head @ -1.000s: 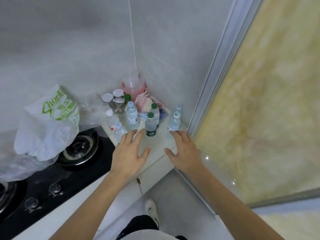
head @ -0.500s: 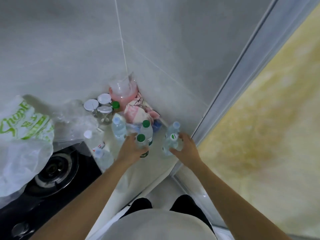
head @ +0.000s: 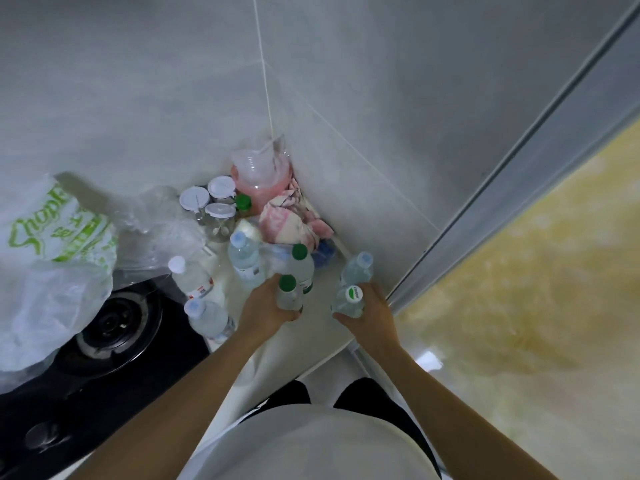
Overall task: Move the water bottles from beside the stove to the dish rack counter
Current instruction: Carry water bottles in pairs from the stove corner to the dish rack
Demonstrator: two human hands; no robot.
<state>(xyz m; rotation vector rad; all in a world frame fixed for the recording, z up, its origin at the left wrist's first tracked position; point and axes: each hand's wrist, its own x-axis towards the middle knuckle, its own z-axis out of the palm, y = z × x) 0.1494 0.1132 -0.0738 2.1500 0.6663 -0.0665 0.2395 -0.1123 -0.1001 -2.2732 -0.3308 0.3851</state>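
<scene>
Fingers (head: 346, 315) round bottles (head: 290, 296) amid crowding bottles

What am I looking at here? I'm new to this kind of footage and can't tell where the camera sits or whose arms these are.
The camera is worn on a person's head, looking down at their own two bare arms. They stand at a white counter in a tiled corner, beside a black stove. The left hand grips a green-capped bottle; the right hand grips a white-capped bottle. More water bottles, small white-lidded jars, a pink cloth and a plastic bag crowd the corner.
</scene>
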